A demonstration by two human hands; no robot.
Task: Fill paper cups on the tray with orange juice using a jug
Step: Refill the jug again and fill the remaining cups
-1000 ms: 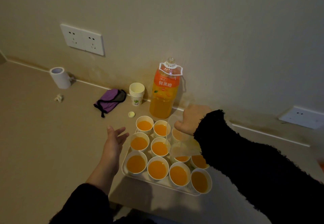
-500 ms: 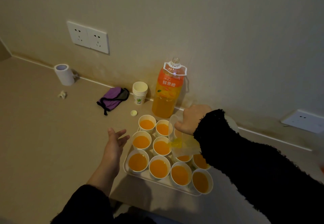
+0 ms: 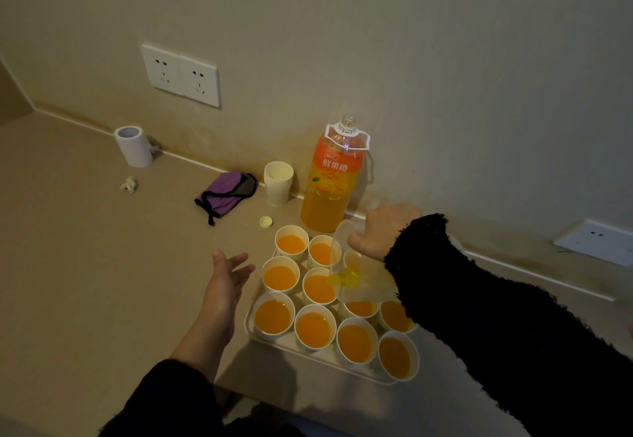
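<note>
The right hand (image 3: 383, 231) is gripping the jug (image 3: 359, 282) and tipping it to fill a cup (image 3: 317, 291); the left hand (image 3: 226, 275) is waiting by the tray (image 3: 301, 356), fingers apart

the jug (image 3: 368, 284) and right hand (image 3: 387, 231) partly hide a cup (image 3: 361, 310).

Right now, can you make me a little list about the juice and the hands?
Right hand: grips the clear jug
Jug: tilted over the cups, little juice left inside
Left hand: open, beside the tray, holding nothing
Cups: those in plain view hold orange juice
Bottle: uncapped, by the wall; its cap lies on the counter
</note>
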